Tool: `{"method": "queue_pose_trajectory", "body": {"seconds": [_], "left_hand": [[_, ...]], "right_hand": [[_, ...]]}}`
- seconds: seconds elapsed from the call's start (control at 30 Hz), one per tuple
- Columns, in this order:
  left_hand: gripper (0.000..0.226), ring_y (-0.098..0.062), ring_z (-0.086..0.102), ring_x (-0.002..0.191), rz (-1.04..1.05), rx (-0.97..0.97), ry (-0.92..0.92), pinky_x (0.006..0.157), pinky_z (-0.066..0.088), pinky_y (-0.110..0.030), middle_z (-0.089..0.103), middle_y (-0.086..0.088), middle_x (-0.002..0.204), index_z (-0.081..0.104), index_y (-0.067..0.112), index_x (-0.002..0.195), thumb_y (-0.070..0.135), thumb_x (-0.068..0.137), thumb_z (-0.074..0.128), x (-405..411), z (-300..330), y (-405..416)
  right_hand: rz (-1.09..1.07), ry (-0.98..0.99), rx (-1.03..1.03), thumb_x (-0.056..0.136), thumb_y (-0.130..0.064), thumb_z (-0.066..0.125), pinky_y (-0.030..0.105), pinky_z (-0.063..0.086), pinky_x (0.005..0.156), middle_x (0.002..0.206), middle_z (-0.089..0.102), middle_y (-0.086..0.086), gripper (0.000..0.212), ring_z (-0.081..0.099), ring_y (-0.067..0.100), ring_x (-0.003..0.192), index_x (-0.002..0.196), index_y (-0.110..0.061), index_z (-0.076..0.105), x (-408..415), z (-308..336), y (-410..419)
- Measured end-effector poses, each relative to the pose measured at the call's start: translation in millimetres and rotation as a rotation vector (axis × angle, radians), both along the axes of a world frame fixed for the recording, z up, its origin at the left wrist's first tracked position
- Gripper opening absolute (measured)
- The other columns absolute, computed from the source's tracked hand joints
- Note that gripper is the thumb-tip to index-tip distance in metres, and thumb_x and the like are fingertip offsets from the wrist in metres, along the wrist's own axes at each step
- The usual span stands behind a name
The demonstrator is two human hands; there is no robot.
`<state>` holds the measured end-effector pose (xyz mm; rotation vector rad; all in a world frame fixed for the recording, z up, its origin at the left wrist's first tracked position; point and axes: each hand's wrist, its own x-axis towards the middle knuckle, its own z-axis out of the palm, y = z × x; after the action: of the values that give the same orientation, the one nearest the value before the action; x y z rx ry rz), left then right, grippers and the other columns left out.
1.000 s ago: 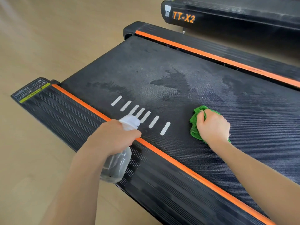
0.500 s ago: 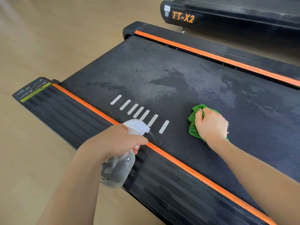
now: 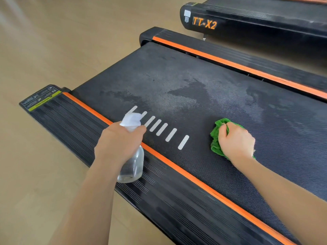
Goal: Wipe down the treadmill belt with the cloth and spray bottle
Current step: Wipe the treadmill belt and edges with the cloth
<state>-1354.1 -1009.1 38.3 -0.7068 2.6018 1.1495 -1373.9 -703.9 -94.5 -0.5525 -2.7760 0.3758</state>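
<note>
The black treadmill belt (image 3: pixel 203 82) runs across the view, with damp patches in its middle and several white stripes near its near edge. My left hand (image 3: pixel 117 142) grips a clear spray bottle (image 3: pixel 132 167) with a white trigger head, held over the near orange strip and pointing onto the belt. A bunched green cloth (image 3: pixel 216 137) lies on the belt to the right of the stripes. My right hand (image 3: pixel 236 141) grips it and presses it down, covering most of it.
A ribbed black side rail (image 3: pixel 177 200) with an orange strip borders the belt on my side, and another rail (image 3: pixel 247 61) on the far side. A second treadmill marked TT-X2 (image 3: pixel 204 23) stands behind. Wooden floor (image 3: pixel 53 41) lies to the left.
My left hand with the spray bottle has shifted a little left and up along the near orange strip, its nozzle now over the first white stripes. The right hand and cloth have stayed in place.
</note>
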Motion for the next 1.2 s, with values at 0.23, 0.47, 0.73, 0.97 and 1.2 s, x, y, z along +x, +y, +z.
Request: {"method": "queue_pose_trajectory", "body": {"seconds": [0.23,0.47,0.73,0.97,1.2], "left_hand": [[0.031,-0.014,0.058,0.082,0.087,0.181,0.24,0.085,0.05,-0.039,0.056,0.01,0.085,0.049,0.033,0.079,0.052,0.094,0.067,-4.3,-0.4,5.6],[0.019,-0.013,0.06,0.085,0.204,0.386,0.434,0.085,0.054,-0.037,0.06,0.013,0.084,0.057,0.042,0.085,0.047,0.093,0.073,-17.2,-25.9,3.8],[0.039,-0.029,0.071,0.091,0.302,0.398,0.451,0.09,0.062,-0.051,0.075,0.009,0.092,0.074,0.034,0.103,0.064,0.08,0.066,-25.8,-40.1,-2.4],[0.025,-0.022,0.067,0.081,0.266,0.402,0.491,0.083,0.06,-0.043,0.071,0.006,0.082,0.069,0.029,0.092,0.054,0.089,0.069,-26.2,-43.0,2.8],[0.014,-0.01,0.05,0.048,0.216,0.467,0.52,0.059,0.05,-0.02,0.054,0.01,0.057,0.063,0.035,0.091,0.046,0.093,0.072,-16.9,-48.9,1.8]], "right_hand": [[-0.001,0.006,-0.034,0.099,-0.031,0.041,0.032,0.032,0.054,0.06,0.049,0.002,0.039,0.043,0.023,0.055,0.064,-0.013,0.041,-3.4,5.1,-2.2],[0.208,-0.042,0.026,0.101,-0.035,0.039,0.03,0.031,0.054,0.063,0.043,-0.004,0.034,0.047,0.027,0.061,0.073,-0.019,0.049,-69.9,10.6,-85.6],[0.41,-0.049,0.013,0.1,-0.034,0.036,0.029,0.031,0.05,0.059,0.043,-0.005,0.04,0.05,0.025,0.058,0.063,-0.019,0.039,-127.3,8.8,-146.0],[0.94,0.1,0.045,0.093,-0.031,0.045,0.033,0.039,0.046,0.057,0.033,-0.012,0.035,0.035,0.013,0.053,0.059,-0.022,0.037,0.0,-3.6,-107.6],[1.072,0.152,0.148,0.091,-0.028,0.041,0.03,0.036,0.05,0.058,0.044,-0.005,0.031,0.044,0.02,0.055,0.062,-0.019,0.041,-58.4,-1.1,-111.4]]}}
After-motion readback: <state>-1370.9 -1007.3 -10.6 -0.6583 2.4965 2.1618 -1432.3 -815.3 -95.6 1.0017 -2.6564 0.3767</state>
